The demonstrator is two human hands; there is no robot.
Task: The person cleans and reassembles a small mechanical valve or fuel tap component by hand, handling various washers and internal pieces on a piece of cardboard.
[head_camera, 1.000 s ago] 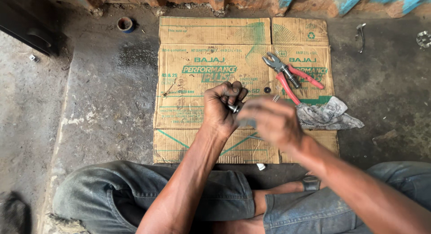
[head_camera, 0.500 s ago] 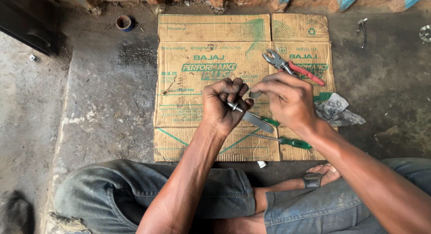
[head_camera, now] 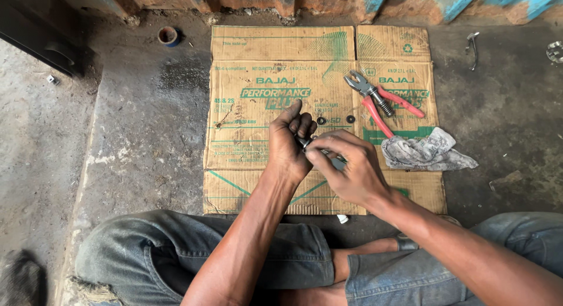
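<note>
Left hand [head_camera: 288,146] fisted on small dark metal part [head_camera: 304,142]; right hand [head_camera: 346,168] has closed in from half a second ago, fingers pinching a grey tool [head_camera: 336,161] at the part, screwdriver now hidden. Both over cardboard [head_camera: 246,141]; pliers [head_camera: 378,100], rag [head_camera: 425,150] beyond.

We see even, soft daylight with no hard shadows; only faint shade sits under the forearms and beside the pliers [head_camera: 381,100]. The flattened cardboard [head_camera: 258,65] is the brightest surface, matte and free of glare. The upper left corner falls dark. Focus is sharp across the centre, the right hand [head_camera: 346,168] is slightly motion-softened, and the edges bend with mild wide-angle distortion.
</note>
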